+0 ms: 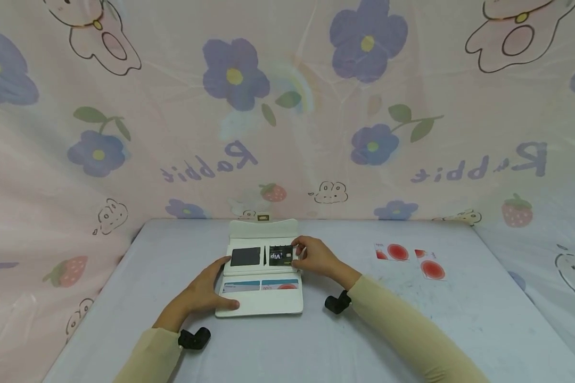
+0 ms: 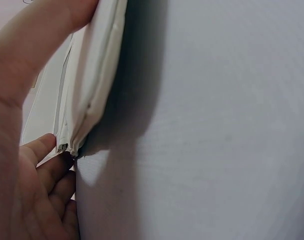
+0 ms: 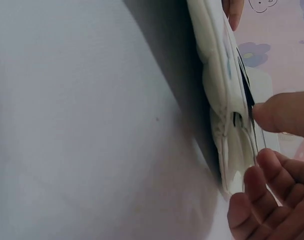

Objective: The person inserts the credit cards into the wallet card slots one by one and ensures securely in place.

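A white wallet [image 1: 259, 306] lies unfolded on the table. My left hand [image 1: 201, 290] grips its left side, thumb on the lower flap and fingers at the edge; the left wrist view shows this hand [image 2: 32, 125] around the wallet's edge [image 2: 99, 75]. A black card marked "Vip" [image 1: 280, 256] sits at the right part of the middle panel, its right edge between the thumb and fingers of my right hand [image 1: 318, 258]. In the right wrist view, the thumb of the right hand [image 3: 276, 165] touches a dark edge in the wallet [image 3: 211, 65]. How deep the card sits is hidden.
A dark card [image 1: 245, 257] is in the middle panel's left part. Two blue-topped cards [image 1: 241, 286] [image 1: 280, 285] show in the lower flap. Two red-and-white cards [image 1: 391, 251] [image 1: 431, 265] lie to the right on the white table [image 1: 364, 340]. A patterned curtain [image 1: 297, 133] stands behind.
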`<move>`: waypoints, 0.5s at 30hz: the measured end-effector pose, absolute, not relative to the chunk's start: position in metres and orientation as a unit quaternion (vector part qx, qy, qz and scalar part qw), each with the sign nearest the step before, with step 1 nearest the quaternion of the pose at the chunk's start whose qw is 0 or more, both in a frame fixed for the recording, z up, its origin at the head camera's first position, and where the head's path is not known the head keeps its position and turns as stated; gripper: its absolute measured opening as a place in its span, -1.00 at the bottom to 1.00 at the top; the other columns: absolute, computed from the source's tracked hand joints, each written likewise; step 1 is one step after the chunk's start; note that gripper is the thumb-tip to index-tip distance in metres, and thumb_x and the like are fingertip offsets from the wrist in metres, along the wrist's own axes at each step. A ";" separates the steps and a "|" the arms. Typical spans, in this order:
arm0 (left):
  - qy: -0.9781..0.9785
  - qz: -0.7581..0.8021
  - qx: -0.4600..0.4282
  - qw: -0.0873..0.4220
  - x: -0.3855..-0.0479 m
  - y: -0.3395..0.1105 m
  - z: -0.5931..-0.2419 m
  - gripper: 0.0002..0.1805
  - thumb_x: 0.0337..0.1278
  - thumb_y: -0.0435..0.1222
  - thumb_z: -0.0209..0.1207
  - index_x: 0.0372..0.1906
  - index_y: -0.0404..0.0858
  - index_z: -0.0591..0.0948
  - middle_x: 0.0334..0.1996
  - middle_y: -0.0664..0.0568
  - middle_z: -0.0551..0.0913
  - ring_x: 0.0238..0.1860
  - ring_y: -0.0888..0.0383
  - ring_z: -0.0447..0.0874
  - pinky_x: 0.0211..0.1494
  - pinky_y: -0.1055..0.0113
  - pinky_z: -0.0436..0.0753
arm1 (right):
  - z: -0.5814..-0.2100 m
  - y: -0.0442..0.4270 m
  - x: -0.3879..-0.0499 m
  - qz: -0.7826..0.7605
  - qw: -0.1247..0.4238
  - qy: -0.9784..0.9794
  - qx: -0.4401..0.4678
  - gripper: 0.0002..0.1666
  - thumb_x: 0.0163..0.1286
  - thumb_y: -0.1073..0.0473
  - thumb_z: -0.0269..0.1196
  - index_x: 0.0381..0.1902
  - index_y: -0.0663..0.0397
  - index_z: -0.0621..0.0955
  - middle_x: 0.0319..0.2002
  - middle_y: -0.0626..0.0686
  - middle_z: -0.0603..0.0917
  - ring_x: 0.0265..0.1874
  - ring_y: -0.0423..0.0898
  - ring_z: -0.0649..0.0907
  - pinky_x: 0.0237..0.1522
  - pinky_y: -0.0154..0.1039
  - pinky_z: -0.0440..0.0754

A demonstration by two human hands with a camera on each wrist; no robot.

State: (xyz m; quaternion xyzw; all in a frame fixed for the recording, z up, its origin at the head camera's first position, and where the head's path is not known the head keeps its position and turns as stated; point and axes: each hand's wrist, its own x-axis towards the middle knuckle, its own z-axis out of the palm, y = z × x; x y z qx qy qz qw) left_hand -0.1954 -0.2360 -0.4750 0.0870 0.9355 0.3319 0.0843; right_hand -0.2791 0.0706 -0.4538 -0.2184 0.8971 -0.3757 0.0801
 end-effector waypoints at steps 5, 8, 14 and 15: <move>0.935 0.333 0.082 0.087 -0.196 -0.235 -0.475 0.35 -0.53 0.18 0.53 0.50 -0.17 0.09 0.47 -0.26 0.14 0.47 -0.27 0.09 0.43 -0.24 0.19 | -0.455 0.067 -0.280 -0.374 0.076 0.896 -0.226 -0.49 0.06 0.25 0.43 0.01 0.17 0.57 -0.37 -0.02 0.58 -0.50 -0.22 0.52 -0.48 -0.40 0.51; 0.936 0.332 0.081 0.087 -0.195 -0.235 -0.474 0.35 -0.52 0.18 0.52 0.50 -0.17 0.09 0.47 -0.26 0.15 0.47 -0.27 0.09 0.43 -0.25 0.20 | -0.456 0.066 -0.281 -0.372 0.070 0.896 -0.234 -0.51 0.07 0.25 0.42 -0.01 0.17 0.57 -0.38 -0.02 0.57 -0.50 -0.22 0.52 -0.49 -0.40 0.51; 0.935 0.335 0.083 0.086 -0.194 -0.235 -0.472 0.35 -0.52 0.17 0.53 0.49 -0.19 0.09 0.47 -0.27 0.15 0.47 -0.28 0.09 0.43 -0.25 0.19 | -0.457 0.063 -0.283 -0.367 0.063 0.895 -0.244 -0.54 0.05 0.26 0.41 -0.05 0.17 0.58 -0.43 -0.05 0.55 -0.54 -0.23 0.49 -0.51 -0.41 0.47; 0.935 0.335 0.083 0.085 -0.194 -0.235 -0.472 0.35 -0.52 0.17 0.53 0.49 -0.19 0.09 0.47 -0.27 0.15 0.47 -0.28 0.09 0.43 -0.25 0.19 | -0.457 0.062 -0.283 -0.366 0.062 0.895 -0.247 -0.55 0.05 0.27 0.41 -0.05 0.18 0.58 -0.44 -0.04 0.55 -0.54 -0.23 0.48 -0.51 -0.41 0.46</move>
